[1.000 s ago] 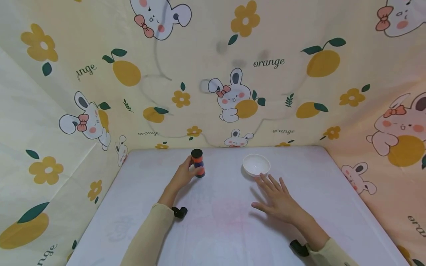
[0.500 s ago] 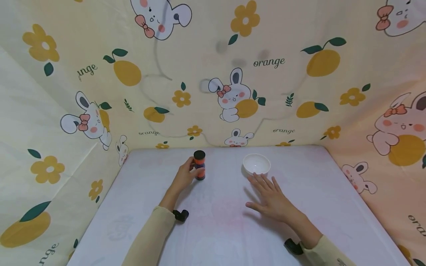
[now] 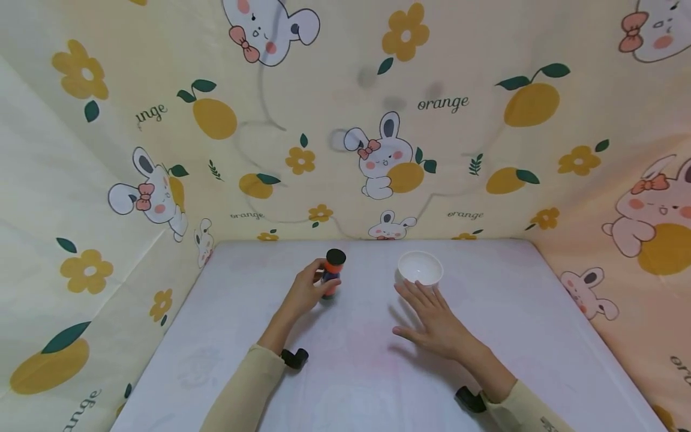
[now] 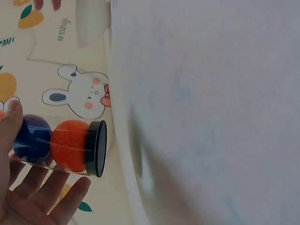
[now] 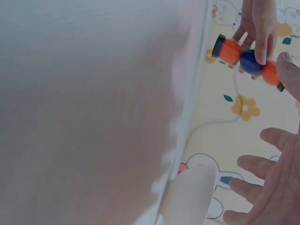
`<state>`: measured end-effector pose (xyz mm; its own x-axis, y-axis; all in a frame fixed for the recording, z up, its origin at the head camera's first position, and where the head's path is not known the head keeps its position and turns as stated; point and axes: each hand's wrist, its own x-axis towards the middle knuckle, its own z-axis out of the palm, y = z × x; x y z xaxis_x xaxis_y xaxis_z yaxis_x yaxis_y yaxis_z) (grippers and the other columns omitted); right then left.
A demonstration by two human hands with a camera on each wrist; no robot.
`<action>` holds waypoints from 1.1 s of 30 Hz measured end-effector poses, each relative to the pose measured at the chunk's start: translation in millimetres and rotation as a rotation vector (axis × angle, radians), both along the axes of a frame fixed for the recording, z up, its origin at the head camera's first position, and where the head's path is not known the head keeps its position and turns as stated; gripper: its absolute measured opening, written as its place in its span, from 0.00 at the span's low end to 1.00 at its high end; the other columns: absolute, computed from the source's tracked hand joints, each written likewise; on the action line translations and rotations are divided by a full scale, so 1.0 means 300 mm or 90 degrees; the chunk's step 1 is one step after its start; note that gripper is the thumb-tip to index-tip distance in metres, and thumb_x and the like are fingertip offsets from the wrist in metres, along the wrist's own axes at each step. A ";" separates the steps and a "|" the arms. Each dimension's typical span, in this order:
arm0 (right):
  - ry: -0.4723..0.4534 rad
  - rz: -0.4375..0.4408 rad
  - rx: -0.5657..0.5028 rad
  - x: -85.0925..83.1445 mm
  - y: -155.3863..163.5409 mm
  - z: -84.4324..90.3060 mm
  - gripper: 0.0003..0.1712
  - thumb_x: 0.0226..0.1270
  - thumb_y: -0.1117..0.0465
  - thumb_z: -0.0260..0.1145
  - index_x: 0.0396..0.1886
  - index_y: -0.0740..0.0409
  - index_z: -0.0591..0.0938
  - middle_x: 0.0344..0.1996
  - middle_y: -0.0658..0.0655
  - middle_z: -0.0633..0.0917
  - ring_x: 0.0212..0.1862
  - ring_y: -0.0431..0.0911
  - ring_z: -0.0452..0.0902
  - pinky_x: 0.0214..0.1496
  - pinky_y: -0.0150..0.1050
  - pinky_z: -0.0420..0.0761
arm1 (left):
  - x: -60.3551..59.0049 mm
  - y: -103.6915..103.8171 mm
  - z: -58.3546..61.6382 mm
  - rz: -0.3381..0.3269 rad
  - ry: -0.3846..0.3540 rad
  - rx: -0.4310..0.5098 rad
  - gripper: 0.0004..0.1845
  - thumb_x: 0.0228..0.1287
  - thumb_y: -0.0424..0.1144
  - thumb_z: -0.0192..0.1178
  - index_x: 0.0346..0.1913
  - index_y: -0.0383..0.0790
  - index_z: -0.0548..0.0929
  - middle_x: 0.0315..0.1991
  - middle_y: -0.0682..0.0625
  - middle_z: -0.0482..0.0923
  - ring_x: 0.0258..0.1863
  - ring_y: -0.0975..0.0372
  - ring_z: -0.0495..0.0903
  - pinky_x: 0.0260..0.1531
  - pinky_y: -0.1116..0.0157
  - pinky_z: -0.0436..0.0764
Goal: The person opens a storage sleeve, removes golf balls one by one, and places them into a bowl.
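My left hand (image 3: pixel 305 293) grips a clear tube (image 3: pixel 333 276) with black end caps and orange and blue balls inside. The tube tilts a little, its top leaning right. In the left wrist view, the black cap (image 4: pixel 96 149) of the tube hangs just off the white tabletop. Fingers and thumb of that hand wrap the tube's middle. My right hand (image 3: pixel 439 329) hovers with spread, straight fingers before a white bowl (image 3: pixel 420 270) and holds nothing. Its fingertips overlap the bowl's near rim in the head view; the right wrist view has the bowl (image 5: pixel 190 197) below those fingers.
A white-covered table (image 3: pixel 356 372) spreads under both hands. Printed cloth with rabbits and oranges (image 3: pixel 324 90) hangs behind the table and at both sides. Black wrist cameras (image 3: pixel 294 359) sit at the cuffs.
My left hand has brought the tube to the right and slightly nearer, now tilted. My right hand has drifted left along the front of the bowl, fingers still spread.
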<state>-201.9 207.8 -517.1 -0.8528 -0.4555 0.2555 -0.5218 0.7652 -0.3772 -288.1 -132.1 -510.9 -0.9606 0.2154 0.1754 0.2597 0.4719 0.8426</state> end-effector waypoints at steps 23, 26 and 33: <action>0.010 0.043 -0.055 -0.017 -0.047 0.019 0.52 0.72 0.36 0.72 0.87 0.46 0.61 0.85 0.60 0.59 0.83 0.64 0.55 0.81 0.70 0.56 | 0.089 0.040 0.006 -0.098 0.144 -0.119 0.30 0.63 0.48 0.80 0.66 0.46 0.83 0.53 0.51 0.84 0.53 0.59 0.85 0.59 0.56 0.85; 0.011 0.052 -0.077 -0.021 -0.048 0.026 0.51 0.72 0.38 0.73 0.86 0.48 0.63 0.84 0.60 0.62 0.83 0.65 0.57 0.80 0.70 0.60 | 0.100 0.042 0.007 -0.112 0.148 -0.113 0.30 0.62 0.46 0.81 0.65 0.46 0.83 0.52 0.51 0.83 0.52 0.60 0.84 0.60 0.55 0.85; 0.005 0.079 -0.116 -0.029 -0.054 0.036 0.48 0.72 0.41 0.75 0.84 0.47 0.66 0.82 0.58 0.66 0.81 0.63 0.61 0.76 0.67 0.68 | 0.127 0.049 0.009 -0.156 0.147 -0.116 0.29 0.63 0.46 0.80 0.65 0.45 0.84 0.54 0.51 0.83 0.54 0.58 0.83 0.61 0.54 0.85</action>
<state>-210.5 191.6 -506.4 -0.7903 -0.5029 0.3500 -0.6116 0.6136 -0.4994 -250.1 -117.5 -508.2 -0.8167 0.4807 0.3191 0.5562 0.5089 0.6569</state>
